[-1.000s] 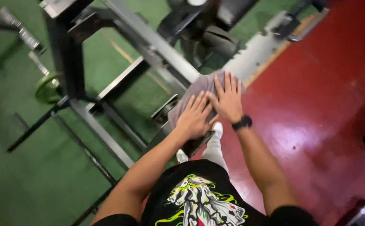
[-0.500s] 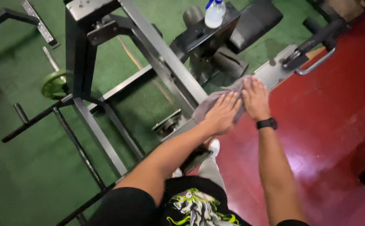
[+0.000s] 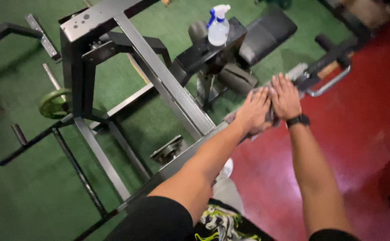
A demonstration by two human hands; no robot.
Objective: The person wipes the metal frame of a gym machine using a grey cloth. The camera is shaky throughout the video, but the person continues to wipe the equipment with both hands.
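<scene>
Compared with a second ago, the left hand (image 3: 254,111) and right hand (image 3: 285,96), both flat and pressing the grey cloth (image 3: 266,117), have pushed it farther along the machine's metal beam (image 3: 190,154), toward the handle (image 3: 327,85).

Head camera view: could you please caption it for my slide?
Both hands, left and right, press a grey cloth onto a grey metal gym-machine beam.

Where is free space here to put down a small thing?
Bare red floor lies right of the right hand. Green turf left of the frame is open. Crowded: the pad holding the spray bottle.
</scene>
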